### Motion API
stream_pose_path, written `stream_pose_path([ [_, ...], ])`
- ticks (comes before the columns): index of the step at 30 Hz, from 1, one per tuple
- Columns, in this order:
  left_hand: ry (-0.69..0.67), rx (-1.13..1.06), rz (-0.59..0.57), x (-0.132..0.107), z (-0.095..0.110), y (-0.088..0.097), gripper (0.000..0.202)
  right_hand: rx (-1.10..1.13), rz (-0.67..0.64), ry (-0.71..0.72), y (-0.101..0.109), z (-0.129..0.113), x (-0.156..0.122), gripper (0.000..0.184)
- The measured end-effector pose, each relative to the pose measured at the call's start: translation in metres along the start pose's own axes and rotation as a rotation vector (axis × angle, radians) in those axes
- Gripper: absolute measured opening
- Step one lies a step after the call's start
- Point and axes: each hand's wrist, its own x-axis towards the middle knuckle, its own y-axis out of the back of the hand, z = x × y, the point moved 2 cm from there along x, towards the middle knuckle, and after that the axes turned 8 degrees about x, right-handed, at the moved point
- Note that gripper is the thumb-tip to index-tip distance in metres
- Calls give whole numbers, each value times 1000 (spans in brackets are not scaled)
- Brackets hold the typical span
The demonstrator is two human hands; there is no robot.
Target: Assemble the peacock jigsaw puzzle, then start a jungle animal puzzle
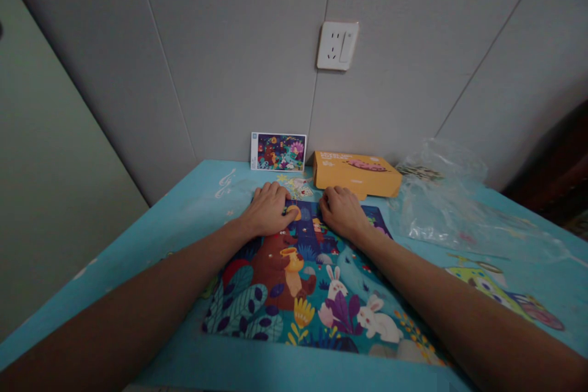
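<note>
In the head view, a single flat puzzle (pixel 312 282), thin and rectangular with a smooth printed surface, is laid on the blue tabletop (pixel 179 214), midway along the near edge and set a little in from it. On it are printed one brown bear, two white rabbits, and rounded leaves and flowers. Two bare hands are rested on its far part: the left hand (pixel 271 208) toward its far left corner, the right hand (pixel 342 211) toward its far right one. The fingers of both are bent and held side by side, with the left thumb spread apart from them; whether anything is gripped beneath cannot be told, as the fingertips are hidden.

At the far edge of the tabletop, one stiff, glossy card (pixel 282 152) bearing a small colourful picture is stood upright near the wall (pixel 248 43). To its right, one oblong orange-yellow cardboard box (pixel 356 174) is set down, its contents concealed. Toward the far right corner, clear, crumpled plastic wrapping (pixel 441 208) is spread; something patterned appears to be enclosed or covered by it. Above the far edge, one white plastic socket plate (pixel 338 46) is fixed to the matt grey wall.
</note>
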Motion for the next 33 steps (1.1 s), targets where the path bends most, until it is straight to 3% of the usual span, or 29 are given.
stream_pose_path([
  [16,0,37,-55,0,1,0,38,4,-11,41,-2,0,0,25],
  [22,-11,33,-36,-1,1,0,38,-16,38,-25,2,0,-5,26],
  [29,-143,-57,12,-3,2,0,39,3,51,-91,6,1,-6,26],
  [33,-334,-195,24,-3,1,1,34,30,39,-83,7,0,-6,25],
])
